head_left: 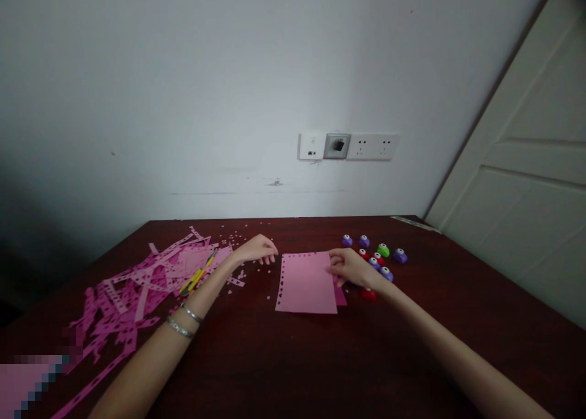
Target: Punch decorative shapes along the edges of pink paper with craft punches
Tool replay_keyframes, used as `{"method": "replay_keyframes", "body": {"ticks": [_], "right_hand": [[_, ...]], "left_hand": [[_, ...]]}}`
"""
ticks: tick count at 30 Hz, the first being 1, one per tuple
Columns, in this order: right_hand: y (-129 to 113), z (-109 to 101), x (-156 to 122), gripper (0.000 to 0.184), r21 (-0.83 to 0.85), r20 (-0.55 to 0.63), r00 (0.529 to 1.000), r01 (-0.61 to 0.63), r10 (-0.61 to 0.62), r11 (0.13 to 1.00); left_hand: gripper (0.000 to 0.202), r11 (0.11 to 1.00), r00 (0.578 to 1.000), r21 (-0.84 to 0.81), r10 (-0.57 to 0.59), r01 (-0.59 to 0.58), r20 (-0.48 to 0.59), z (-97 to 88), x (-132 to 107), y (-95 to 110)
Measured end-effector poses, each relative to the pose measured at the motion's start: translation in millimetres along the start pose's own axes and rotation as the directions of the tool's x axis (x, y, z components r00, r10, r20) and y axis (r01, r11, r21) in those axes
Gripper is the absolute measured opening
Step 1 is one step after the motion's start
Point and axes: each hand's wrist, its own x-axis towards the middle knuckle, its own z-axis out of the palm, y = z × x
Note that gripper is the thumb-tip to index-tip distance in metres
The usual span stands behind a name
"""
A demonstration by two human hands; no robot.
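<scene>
A pink sheet of paper with small punched holes along its left and top edges is in front of me, its lower edge near the table's middle. My right hand pinches its upper right edge between thumb and fingers. Part of a darker pink sheet shows behind its lower right side. My left hand hovers just left of the sheet's top corner, apart from it, fingers loosely bent with nothing visible in them. Small craft punches in purple, red and green stand beside my right hand, some partly hidden by it.
A heap of punched pink paper strips covers the table's left side, with a yellow cutter on it. Tiny paper bits lie around. A ruler-like strip rests at the back right. Behind the table is a wall with sockets.
</scene>
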Motion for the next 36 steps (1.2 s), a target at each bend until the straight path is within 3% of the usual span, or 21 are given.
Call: {"method": "replay_keyframes", "body": {"ticks": [6, 12, 16, 19, 23, 26, 32, 34, 36], "right_hand": [[3, 3, 0, 0.042, -0.200, -0.145, 0.989, -0.009, -0.020, 0.980], [-11, -40, -42, 0.028, -0.446, -0.357, 0.901, 0.067, -0.246, 0.893], [9, -65, -77, 0.029, -0.559, -0.424, 0.851, 0.025, -0.311, 0.829], [27, -64, -95, 0.033, -0.595, -0.373, 0.861, 0.064, -0.345, 0.802], [36, -45, -103, 0.031, -0.582, -0.314, 0.912, 0.033, -0.263, 0.812], [36, -34, -100, 0.031, -0.608, -0.261, 0.933, 0.040, -0.248, 0.793], [38, -31, -86, 0.022, -0.642, -0.213, 0.962, -0.006, -0.170, 0.767], [37, -34, -85, 0.017, -0.580, -0.227, 0.965, -0.026, -0.131, 0.815], [34, -38, -86, 0.019, -0.385, -0.227, 0.974, -0.069, -0.022, 0.920]], "left_hand": [[0.019, 0.998, 0.998, 0.020, 0.053, -0.053, 0.025, 3.6, -2, 1], [0.020, 0.986, 0.986, 0.076, 0.155, -0.150, -0.067, 9.9, -7, 15], [0.018, 0.934, 0.926, 0.152, 0.345, -0.323, -0.150, 32.2, -5, 30], [0.020, 0.884, 0.884, 0.237, 0.443, -0.404, -0.147, 62.1, 3, 42], [0.022, 0.780, 0.828, 0.334, 0.560, -0.529, 0.004, 102.5, 20, 60], [0.029, 0.723, 0.798, 0.367, 0.592, -0.585, 0.107, 122.5, 36, 73], [0.034, 0.725, 0.833, 0.424, 0.527, -0.543, 0.166, 142.0, 62, 87], [0.027, 0.718, 0.839, 0.443, 0.509, -0.537, 0.191, 146.0, 66, 88], [0.020, 0.744, 0.853, 0.420, 0.477, -0.520, 0.211, 148.0, 66, 89]]}}
